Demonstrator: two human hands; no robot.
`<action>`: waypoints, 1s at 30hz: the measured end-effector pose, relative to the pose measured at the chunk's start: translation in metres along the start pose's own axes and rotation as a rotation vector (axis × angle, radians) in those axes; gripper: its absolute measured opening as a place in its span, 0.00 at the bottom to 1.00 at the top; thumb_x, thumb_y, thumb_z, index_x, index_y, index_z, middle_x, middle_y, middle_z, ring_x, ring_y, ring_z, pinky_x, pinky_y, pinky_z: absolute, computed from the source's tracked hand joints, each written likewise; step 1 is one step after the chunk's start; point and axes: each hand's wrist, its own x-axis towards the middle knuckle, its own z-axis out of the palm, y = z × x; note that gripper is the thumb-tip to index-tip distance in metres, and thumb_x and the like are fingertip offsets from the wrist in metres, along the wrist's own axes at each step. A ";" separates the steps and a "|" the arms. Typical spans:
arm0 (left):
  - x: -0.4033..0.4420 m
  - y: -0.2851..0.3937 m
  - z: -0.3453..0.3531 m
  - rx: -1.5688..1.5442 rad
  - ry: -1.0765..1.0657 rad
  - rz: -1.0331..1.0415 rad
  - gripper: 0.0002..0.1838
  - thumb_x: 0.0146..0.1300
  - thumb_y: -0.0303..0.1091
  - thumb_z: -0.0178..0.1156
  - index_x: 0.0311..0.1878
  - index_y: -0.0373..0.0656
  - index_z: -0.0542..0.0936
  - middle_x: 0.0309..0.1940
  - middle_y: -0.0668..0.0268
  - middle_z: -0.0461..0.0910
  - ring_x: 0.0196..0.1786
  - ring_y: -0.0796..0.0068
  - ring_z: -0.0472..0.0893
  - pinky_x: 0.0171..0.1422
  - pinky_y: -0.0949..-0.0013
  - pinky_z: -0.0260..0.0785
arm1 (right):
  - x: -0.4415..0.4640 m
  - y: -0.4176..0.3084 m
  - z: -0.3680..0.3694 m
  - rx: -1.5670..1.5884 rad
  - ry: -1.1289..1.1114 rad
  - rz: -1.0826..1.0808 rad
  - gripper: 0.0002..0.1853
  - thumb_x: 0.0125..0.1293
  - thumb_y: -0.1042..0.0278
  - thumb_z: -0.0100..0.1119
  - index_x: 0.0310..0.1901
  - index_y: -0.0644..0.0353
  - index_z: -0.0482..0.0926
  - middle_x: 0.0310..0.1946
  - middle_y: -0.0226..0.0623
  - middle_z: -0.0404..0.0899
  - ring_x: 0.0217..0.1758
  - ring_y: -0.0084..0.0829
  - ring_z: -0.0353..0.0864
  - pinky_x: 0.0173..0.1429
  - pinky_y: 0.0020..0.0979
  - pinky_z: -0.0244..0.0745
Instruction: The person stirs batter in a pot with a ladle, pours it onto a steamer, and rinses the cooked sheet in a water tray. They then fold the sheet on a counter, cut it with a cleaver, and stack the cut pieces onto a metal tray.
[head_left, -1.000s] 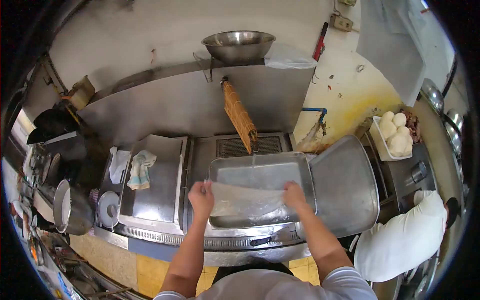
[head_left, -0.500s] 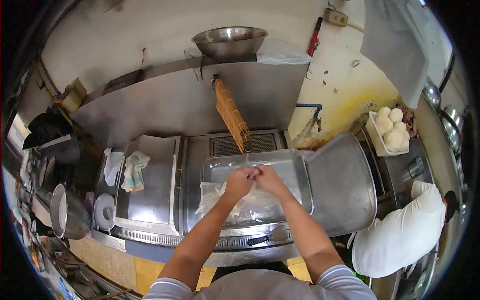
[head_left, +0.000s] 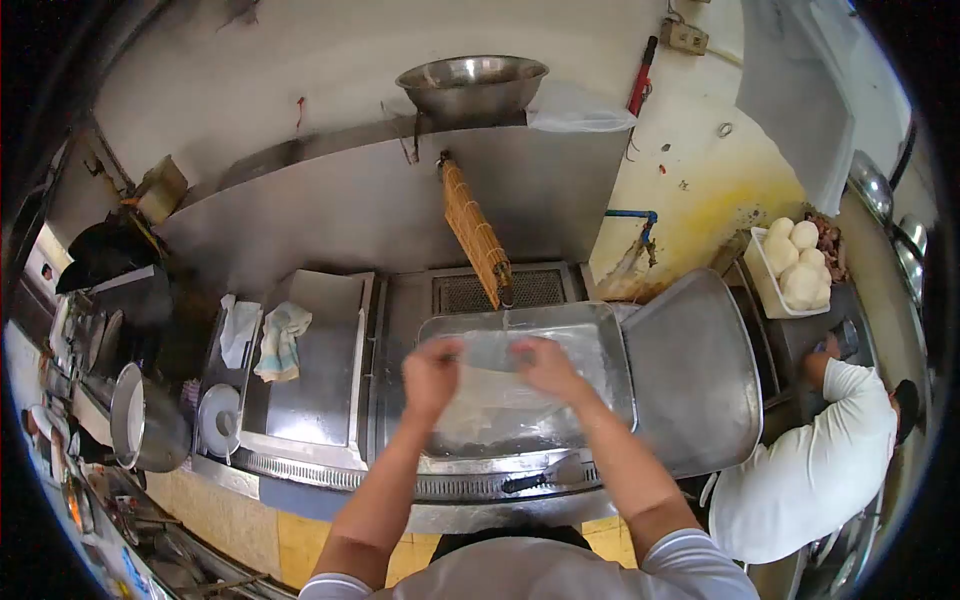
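My left hand [head_left: 431, 380] and my right hand [head_left: 549, 368] are apart over a shallow metal tray [head_left: 628, 385] with water in it. Between them spreads a thin, wet white cloth [head_left: 487, 390], its upper edge pinched by the fingers of both hands. The lower part hangs into the tray, blurred by motion. A thin stream of water [head_left: 506, 318] falls at the tray's back edge, below a pipe wrapped in a bamboo mat [head_left: 474, 225].
Left of the tray, a folded towel [head_left: 283, 342] lies on a steel counter [head_left: 315, 395]. A black-handled tool [head_left: 545, 478] rests on the front ledge. A large metal sheet [head_left: 695, 380] leans at right. Beyond it, a person in white [head_left: 810, 465] bends near a bin of pale round lumps [head_left: 785, 300].
My hands were together, closed on the bunched cloth; now they have separated sideways, and the cloth is spread between them. The view has shifted slightly.
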 end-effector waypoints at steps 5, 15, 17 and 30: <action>0.013 0.039 -0.017 -0.085 0.028 0.052 0.12 0.57 0.16 0.61 0.42 0.37 0.88 0.37 0.54 0.90 0.41 0.62 0.90 0.49 0.65 0.81 | 0.007 0.004 0.032 -0.164 -0.162 0.057 0.14 0.68 0.71 0.54 0.49 0.64 0.86 0.43 0.58 0.86 0.51 0.51 0.88 0.57 0.45 0.82; -0.036 -0.113 -0.066 0.399 0.116 -0.333 0.10 0.64 0.33 0.69 0.39 0.34 0.86 0.36 0.48 0.87 0.40 0.48 0.86 0.47 0.52 0.78 | -0.006 0.090 -0.067 -0.383 -0.039 0.133 0.12 0.66 0.66 0.59 0.41 0.64 0.88 0.32 0.51 0.87 0.36 0.47 0.87 0.46 0.43 0.81; -0.052 -0.149 -0.057 0.449 -0.025 -0.271 0.10 0.63 0.34 0.69 0.41 0.36 0.86 0.40 0.47 0.86 0.45 0.44 0.84 0.52 0.49 0.77 | -0.006 0.071 -0.072 -0.151 -0.063 0.201 0.10 0.66 0.67 0.62 0.40 0.65 0.88 0.29 0.44 0.87 0.32 0.37 0.85 0.42 0.37 0.80; 0.019 0.124 -0.010 -0.128 -0.450 0.191 0.11 0.66 0.31 0.66 0.48 0.36 0.85 0.46 0.48 0.86 0.49 0.43 0.85 0.55 0.54 0.78 | -0.006 -0.094 -0.066 0.816 -0.063 0.082 0.11 0.66 0.76 0.66 0.49 0.63 0.85 0.40 0.33 0.87 0.36 0.22 0.82 0.48 0.28 0.76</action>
